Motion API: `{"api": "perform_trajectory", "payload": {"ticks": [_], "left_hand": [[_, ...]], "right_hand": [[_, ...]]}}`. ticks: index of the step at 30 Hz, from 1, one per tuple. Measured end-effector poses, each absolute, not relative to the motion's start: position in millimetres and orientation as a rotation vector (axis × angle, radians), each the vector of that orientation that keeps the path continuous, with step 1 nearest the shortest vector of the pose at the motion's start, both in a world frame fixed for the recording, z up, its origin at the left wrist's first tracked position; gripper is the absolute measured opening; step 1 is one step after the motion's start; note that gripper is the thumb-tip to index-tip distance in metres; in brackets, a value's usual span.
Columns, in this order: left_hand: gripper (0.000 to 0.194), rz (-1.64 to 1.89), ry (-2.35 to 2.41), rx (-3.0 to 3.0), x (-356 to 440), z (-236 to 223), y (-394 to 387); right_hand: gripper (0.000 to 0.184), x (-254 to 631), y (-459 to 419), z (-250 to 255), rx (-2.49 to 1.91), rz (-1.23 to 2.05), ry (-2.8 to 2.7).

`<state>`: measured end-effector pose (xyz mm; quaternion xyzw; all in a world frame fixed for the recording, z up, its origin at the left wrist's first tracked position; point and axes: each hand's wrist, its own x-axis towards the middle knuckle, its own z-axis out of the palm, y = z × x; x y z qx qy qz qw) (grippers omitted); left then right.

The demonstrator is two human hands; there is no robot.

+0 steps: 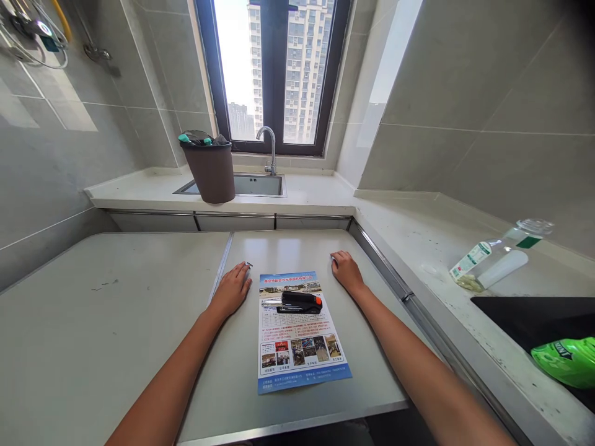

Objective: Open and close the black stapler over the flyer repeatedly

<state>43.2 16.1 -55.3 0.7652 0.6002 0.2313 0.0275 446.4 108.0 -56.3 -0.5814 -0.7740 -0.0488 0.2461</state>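
A black stapler [301, 301] with an orange end lies across a printed flyer [302, 380] on the pale table panel. A thin silvery piece sticks out at the stapler's left end. To the left of the flyer, my left hand [231, 288] rests palm down with its fingers stretched forward. A small silvery bit [249, 264] shows at its fingertips, too small to name. My right hand [346, 271] lies right of the flyer's top edge, fingers curled in. Something tiny and shiny shows at its fingertips. Neither hand touches the stapler or flyer.
A brown bin [211, 173] with a dark liner stands at the sink [260, 184], beside the faucet [272, 148]. On the right counter [418, 229] a clear bottle [499, 255] leans at a tilt. A green packet [564, 362] lies on a black surface [525, 319].
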Motion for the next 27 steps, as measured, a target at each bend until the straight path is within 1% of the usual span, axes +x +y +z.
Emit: {"api": "perform_trajectory", "payload": {"ticks": [5,11,16,21,27], "left_hand": [[0.055,0.530,1.807,2.332,48,-56,14],[0.053,0.463,1.796,2.343,51,-53,13],[0.046,0.590,1.773,2.396,49,-52,13],[0.058,0.680,1.729,2.415,43,-49,11],[0.047,0.829,1.758,2.283,34,-46,11]], "right_hand": [[0.043,434,86,-65,-1.695,-0.189,-2.117],[0.038,426,76,-73,-1.772,-0.152,-2.094],[0.033,424,73,-72,-1.764,-0.172,-2.078],[0.030,425,70,-68,-1.738,-0.141,-2.045],[0.027,423,69,-66,-1.761,-0.192,-2.085]]}}
